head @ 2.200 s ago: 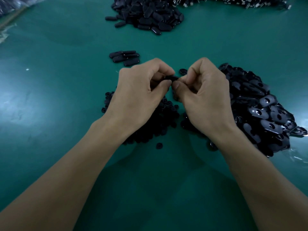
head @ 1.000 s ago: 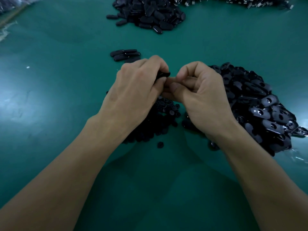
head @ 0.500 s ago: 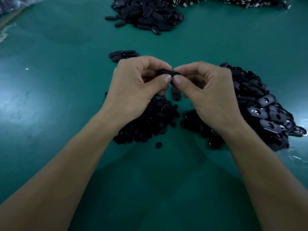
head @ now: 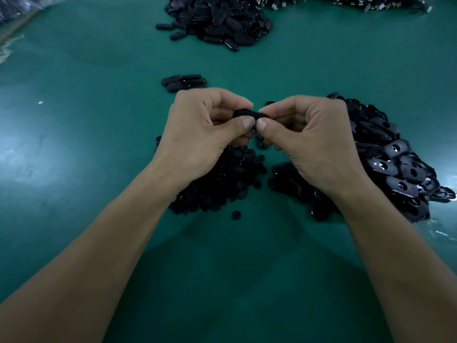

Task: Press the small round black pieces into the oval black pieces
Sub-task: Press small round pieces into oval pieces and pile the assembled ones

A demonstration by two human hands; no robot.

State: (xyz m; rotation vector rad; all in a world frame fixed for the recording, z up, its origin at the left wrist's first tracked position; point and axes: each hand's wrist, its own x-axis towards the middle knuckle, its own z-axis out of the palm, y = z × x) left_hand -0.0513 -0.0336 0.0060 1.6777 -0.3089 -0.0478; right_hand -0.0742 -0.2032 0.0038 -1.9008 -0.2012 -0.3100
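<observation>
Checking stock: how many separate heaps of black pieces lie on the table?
4: far heap, small cluster mid-table, round pieces under left hand, ovals beside right hand; others may be hidden.

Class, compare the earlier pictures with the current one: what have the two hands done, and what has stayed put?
The left hand and right hand rolled back, so both thumbs now press side by side on the oval piece, which shows more. Neither grip let go. The pile of round pieces, the pile of oval pieces and the lone round piece stayed put.
</observation>
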